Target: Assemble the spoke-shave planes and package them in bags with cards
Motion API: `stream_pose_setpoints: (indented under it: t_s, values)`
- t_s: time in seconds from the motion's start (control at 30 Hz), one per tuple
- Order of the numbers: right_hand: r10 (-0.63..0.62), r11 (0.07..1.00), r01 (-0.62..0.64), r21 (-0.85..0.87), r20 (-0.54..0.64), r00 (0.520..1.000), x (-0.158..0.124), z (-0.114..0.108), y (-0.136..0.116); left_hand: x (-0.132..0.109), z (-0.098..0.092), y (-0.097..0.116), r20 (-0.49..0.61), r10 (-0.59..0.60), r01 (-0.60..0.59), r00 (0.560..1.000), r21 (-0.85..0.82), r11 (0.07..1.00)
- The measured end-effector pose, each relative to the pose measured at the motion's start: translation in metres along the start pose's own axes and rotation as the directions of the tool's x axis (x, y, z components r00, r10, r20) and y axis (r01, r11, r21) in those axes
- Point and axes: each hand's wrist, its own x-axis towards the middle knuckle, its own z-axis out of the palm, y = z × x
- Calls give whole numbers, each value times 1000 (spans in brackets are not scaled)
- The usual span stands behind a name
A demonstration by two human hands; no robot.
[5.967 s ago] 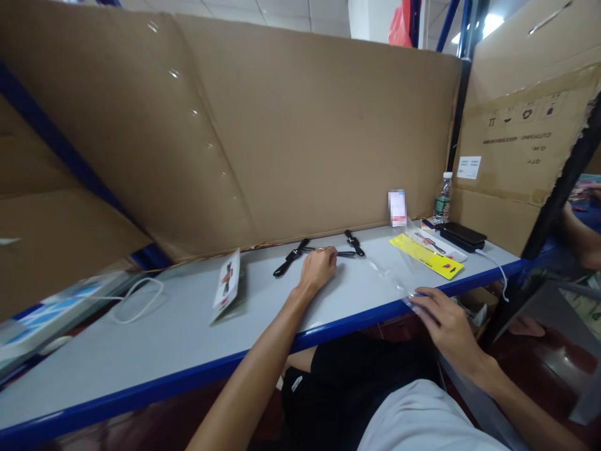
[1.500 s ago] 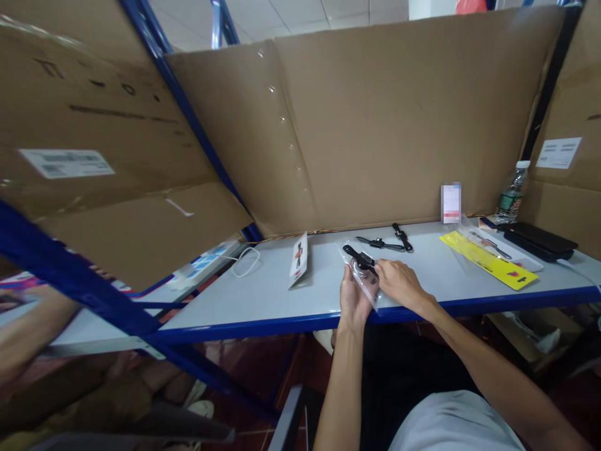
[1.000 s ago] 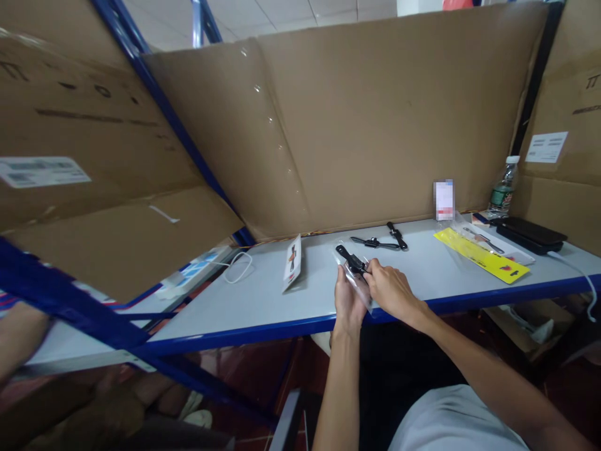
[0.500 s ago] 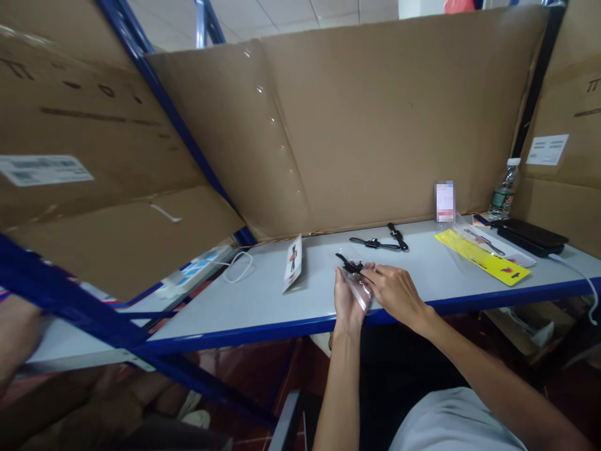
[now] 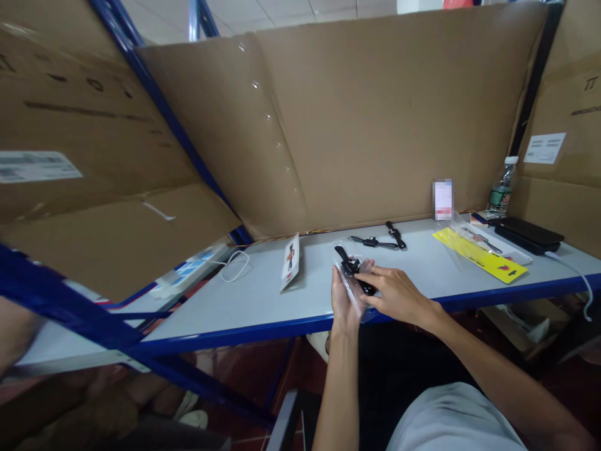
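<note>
Over the table's front edge, my left hand [image 5: 345,305] is wrapped round a clear plastic package [image 5: 353,289]. A black spokeshave [image 5: 350,266] lies slanted on this plastic, its upper handle pointing up and left. My right hand [image 5: 397,292] comes from the right, its fingers and thumb closed about the spokeshave's lower handle. Behind the hands, a second spokeshave [image 5: 374,242] lies flat on the table, close to a third spokeshave [image 5: 395,235]. Left of my hands, a printed card pack [image 5: 290,262] stands tilted.
The grey table [image 5: 220,307] has a blue front edge and a cardboard wall [image 5: 375,125] behind. At right are a yellow card [image 5: 479,254], a black case [image 5: 529,236], a phone-like screen [image 5: 443,199] and a water bottle [image 5: 501,191]. Another person's arm [image 5: 16,332] shows at far left.
The spokeshave shows more fully now, its lower handle visible on the plastic. My right fingers have shifted down along it and spread a little. The view has moved slightly.
</note>
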Motion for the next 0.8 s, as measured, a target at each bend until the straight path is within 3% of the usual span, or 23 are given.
stream_pose_setpoints:
  t_s: [0.27,0.6,0.8]
  values:
    - [-73,997,73,-11,-24,997,-2,6,1,-7,5,3,-23,-75,75,997,43,996]
    - [-137,991,137,13,5,991,-1,-9,7,-7,6,3,-13,-27,28,1000,39,999]
    - [-15,996,18,-82,40,999,-2,-10,-1,2,0,2,15,-62,62,998,3,998]
